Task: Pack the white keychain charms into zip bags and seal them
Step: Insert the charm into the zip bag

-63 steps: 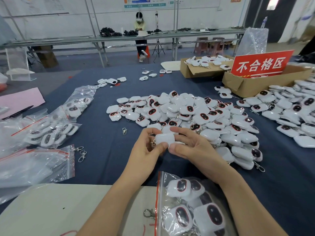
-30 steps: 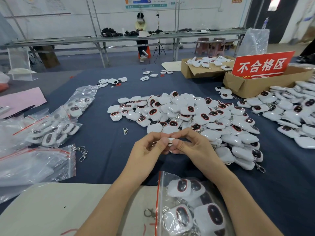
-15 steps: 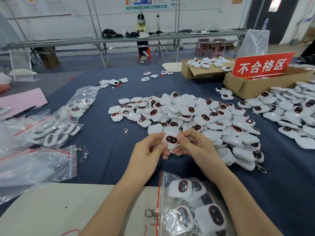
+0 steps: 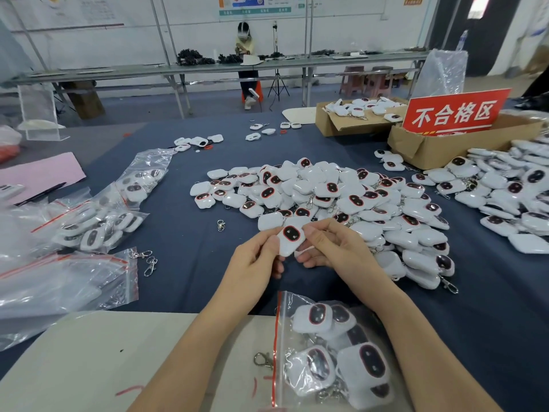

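Between both hands I hold one white keychain charm, its dark red-rimmed face turned up toward me. My left hand pinches its left edge; my right hand pinches its right edge with thumb and fingers. Just beyond lies a big heap of the same white charms on the blue cloth. Near the front edge, between my forearms, a clear zip bag with a red seal strip lies with several charms inside and its mouth to the left.
Filled zip bags and flat empty bags lie at the left. Loose metal clasps sit beside them. Two cardboard boxes and a red sign stand at the back right, with another charm pile at the far right.
The charm in my hands was turned over: earlier its plain white back showed, now its dark face is up. Both hands stayed in the same spot.
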### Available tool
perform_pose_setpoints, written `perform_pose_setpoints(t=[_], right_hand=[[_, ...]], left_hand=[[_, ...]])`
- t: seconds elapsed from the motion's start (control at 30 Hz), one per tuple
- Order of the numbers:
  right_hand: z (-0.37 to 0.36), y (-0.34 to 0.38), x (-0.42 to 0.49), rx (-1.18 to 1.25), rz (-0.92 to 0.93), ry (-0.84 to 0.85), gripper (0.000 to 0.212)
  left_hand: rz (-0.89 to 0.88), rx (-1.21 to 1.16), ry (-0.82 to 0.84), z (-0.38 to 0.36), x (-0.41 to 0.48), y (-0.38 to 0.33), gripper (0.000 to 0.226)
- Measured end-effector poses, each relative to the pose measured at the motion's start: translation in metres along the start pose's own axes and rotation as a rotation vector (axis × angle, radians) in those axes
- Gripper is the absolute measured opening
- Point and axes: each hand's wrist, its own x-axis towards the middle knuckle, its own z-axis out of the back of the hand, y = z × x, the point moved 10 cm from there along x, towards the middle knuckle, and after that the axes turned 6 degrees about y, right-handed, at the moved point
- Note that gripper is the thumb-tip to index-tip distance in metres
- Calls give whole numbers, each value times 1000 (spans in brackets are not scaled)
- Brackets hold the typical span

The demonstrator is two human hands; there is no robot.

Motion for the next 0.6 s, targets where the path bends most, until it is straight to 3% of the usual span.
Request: perform_pose_setpoints(t=[0.1,0.27,0.4,0.6], right_hand=[[-7,6,-2,-149,-54,81,12],[-27,11,-21,-620,-191,325,16],[-47,2,-37,-759,-268,429,24],[-49,4,-40,-728,-255,429,9]], left_hand=[[61,-6,-15,20,-17,-1,31],[142,160,14,53,-70,7,23],[214,223,180,38,-92,15,20],[231,202,357,2,-96,8,32]])
